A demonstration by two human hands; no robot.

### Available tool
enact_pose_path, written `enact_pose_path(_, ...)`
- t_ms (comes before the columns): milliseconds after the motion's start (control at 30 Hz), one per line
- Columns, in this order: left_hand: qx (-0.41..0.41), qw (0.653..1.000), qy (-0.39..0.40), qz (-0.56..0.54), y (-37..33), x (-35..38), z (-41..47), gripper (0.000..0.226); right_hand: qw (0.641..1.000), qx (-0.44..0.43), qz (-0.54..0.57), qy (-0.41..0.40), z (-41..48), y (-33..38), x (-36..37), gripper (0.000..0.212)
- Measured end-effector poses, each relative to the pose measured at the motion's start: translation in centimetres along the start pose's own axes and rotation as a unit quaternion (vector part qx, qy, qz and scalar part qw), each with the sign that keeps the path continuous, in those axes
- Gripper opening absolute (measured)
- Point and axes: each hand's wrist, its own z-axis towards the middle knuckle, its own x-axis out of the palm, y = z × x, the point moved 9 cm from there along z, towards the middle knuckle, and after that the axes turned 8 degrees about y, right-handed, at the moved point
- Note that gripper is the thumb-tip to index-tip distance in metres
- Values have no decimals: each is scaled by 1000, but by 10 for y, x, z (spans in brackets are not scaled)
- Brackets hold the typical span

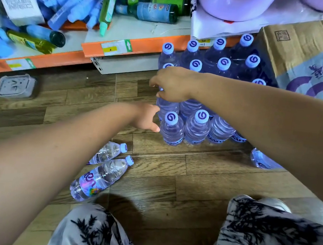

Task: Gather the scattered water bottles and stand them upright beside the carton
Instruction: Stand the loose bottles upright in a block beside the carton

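Right fingers: the fingers (pixel 160 95) curl down over the top of a standing bottle and clench it at the neck; its cap is hidden beneath the palm.
Right hand: the right hand (pixel 174 83) is knuckles up above the left edge of the group, and the forearm runs in from the right across the frame.
Gripped bottle: the gripped bottle (pixel 167 107) is upright on the floor (pixel 169 175), touching its neighbours.
Left fingers: the thumb (pixel 155 129) lies straight against the side of the front bottle (pixel 172 130); the other fingertips are hidden behind the bottles, so I cannot tell whether they clasp anything.
Left hand: the left hand (pixel 146 119) is low beside the group, with the arm stretched forward from the lower left.
Standing bottles: the standing bottles (pixel 197 127) are packed in rows, caps up, just beside the carton (pixel 303 51) and below the shelf (pixel 142 43).
Lying bottles: two lying bottles (pixel 99 178) are side by side on the floor, well apart from the group, under the left forearm.
Side bottle: the side bottle (pixel 263 160) is partly hidden by the right forearm, near the group's right end.
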Motion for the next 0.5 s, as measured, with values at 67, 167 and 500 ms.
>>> enact_pose_path(67,-18,1000,7,3,17,7,0,69,1000,7,8,-4,4,8,-2,43)
enact_pose_path(167,-54,998,15,-9,44,20,-2,65,1000,-1,-10,24,15,29,10,43)
enact_pose_path(500,-99,992,65,-41,114,102,9,60,982,-39,-81,165,64,110,102,26)
